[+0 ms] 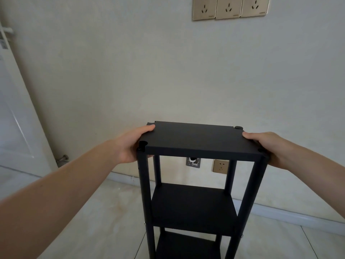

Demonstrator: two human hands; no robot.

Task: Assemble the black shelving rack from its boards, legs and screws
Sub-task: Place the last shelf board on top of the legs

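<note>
The black shelving rack stands upright on the floor in front of me. Its top board (196, 139) sits on the round black legs (144, 184). Below it are a middle board (192, 204) and a lower board (186, 247). My left hand (130, 144) grips the top board's left edge, thumb on top and fingers underneath. My right hand (270, 148) grips the right edge the same way. A small silver screw head (145, 223) shows on the left front leg at the middle board.
A pale wall (168, 71) is close behind the rack, with sockets high up (231, 6) and one low socket (221, 166). A white door (16, 109) stands at the left. The floor (102, 221) is light tile.
</note>
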